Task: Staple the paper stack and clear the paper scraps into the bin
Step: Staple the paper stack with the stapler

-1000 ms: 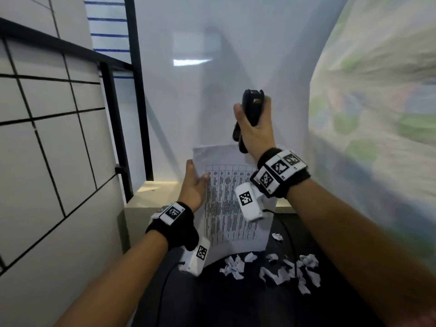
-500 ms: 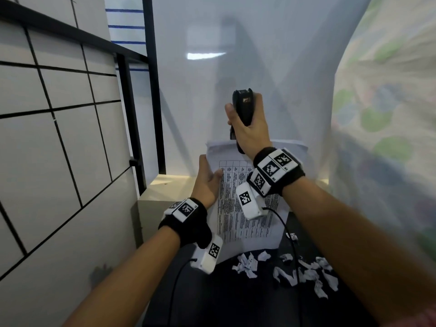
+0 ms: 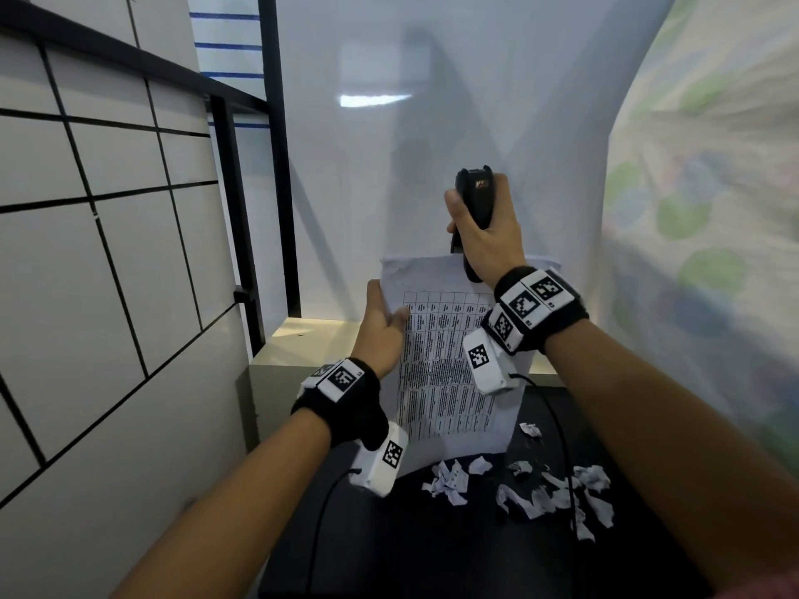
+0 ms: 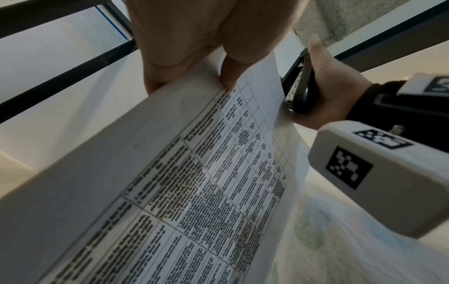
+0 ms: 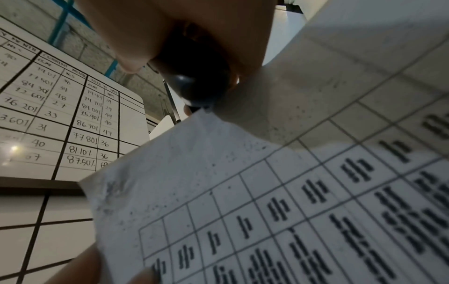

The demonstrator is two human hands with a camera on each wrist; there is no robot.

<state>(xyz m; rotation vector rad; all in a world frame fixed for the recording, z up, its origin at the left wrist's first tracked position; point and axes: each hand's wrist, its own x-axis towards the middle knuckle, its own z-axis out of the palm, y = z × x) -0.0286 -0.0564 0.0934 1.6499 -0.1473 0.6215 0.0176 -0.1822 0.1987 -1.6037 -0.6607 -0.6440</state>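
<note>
White wall behind, dark table (image 3: 432, 555) bottom with paper scraps (image 3: 536, 495). Left hand (image 3: 382, 326) pinching paper stack (image 3: 445, 382) mid-frame; right hand (image 3: 488, 235) gripping black stapler (image 3: 473, 205) at top edge.

paper stack (image 3: 449, 382) stands upright above the table (image 3: 432, 555), stapler (image 3: 473, 209) at its top edge, scraps (image 3: 540, 495) lying below right.
</note>
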